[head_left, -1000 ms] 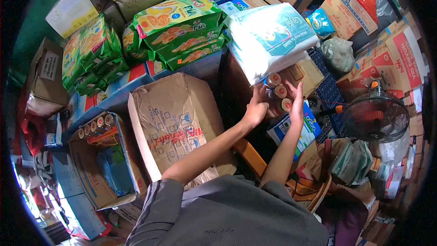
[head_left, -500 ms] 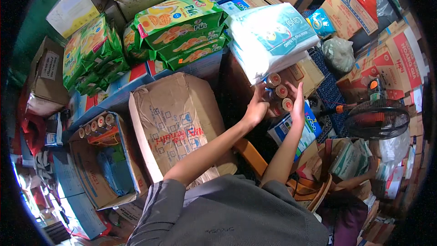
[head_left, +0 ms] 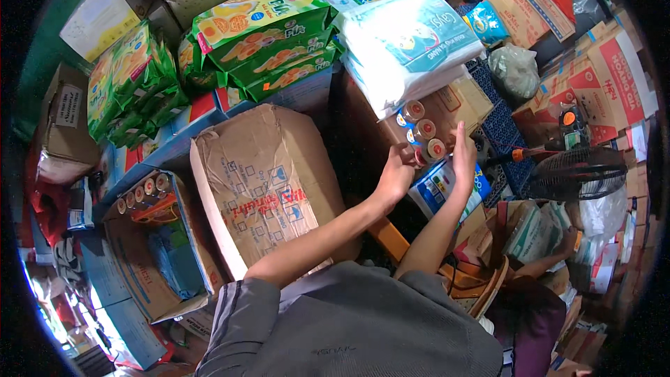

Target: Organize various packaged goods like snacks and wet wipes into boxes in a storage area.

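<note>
Tan lids (head_left: 425, 130) with red centres cap a row of three jars (head_left: 410, 134), which the head view shows beside the brown box (head_left: 464, 109), just below the white pack (head_left: 412, 45). At their near end, the left hand (head_left: 396, 173) has its fingers bent against the lowest jar, though whether it grips cannot be told; the right hand (head_left: 462, 160) stands with fingers stretched and raised, apart from the upper jars. If support came only from that near end, the far jars could tip or slide into the dark gap on the left; a nudge to the soft pack could also disturb them. White and blue labels wrap the jars, too small to read. Teal lettering crosses the white pack, bold print covers the green packets (head_left: 269, 28), and the large carton (head_left: 265, 188) bears red letters and dark handling symbols.
</note>
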A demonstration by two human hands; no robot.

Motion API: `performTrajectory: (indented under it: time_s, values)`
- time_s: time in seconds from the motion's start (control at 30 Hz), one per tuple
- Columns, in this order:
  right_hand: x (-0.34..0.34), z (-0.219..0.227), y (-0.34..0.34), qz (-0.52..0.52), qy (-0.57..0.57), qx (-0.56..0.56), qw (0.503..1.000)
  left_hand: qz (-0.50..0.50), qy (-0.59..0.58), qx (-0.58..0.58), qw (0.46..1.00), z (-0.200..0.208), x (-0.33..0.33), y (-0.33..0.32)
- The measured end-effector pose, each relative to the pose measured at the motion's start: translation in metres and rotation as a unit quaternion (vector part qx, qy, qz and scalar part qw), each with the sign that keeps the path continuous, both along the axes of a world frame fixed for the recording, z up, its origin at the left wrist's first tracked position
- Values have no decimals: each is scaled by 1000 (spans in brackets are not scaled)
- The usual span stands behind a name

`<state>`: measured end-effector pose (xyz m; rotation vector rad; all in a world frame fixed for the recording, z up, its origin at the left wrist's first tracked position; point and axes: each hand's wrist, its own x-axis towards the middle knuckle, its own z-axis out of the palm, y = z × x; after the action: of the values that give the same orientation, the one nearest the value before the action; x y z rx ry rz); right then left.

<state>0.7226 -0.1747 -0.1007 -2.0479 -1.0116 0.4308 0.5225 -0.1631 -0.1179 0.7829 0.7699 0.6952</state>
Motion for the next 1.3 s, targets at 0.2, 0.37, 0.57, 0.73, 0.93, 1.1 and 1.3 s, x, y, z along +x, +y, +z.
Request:
performTrajectory:
  time_s: [0.2, 0.37, 0.57, 0.73, 0.93, 1.1, 1.3]
  values:
    - [2, -5, -4, -15, -63, -98, 993, -6, -5, -50, 999, -7, 9, -19]
    - [-1, -4, -3, 4, -33, -77, 996, -10, -18, -53, 998, -10, 5, -26]
    - [9, 0, -13, -29, 24, -129, 991, 1, -52, 0, 999, -13, 11, -15]
    - [12, -6, -14, -52, -52, -145, 987, 5, -105, -37, 994, -11, 12, -4]
    - [-3, 4, -11, -39, 180, -70, 980, -20, -78, -81, 994, -3, 3, -16]
    - [-7, 5, -10, -38, 123, -72, 989, -5, -96, -79, 992, -6, 8, -19]
    - [17, -16, -9, -107, -89, 69, 988, -45, -15, -32, 998, 8, -26, -22]
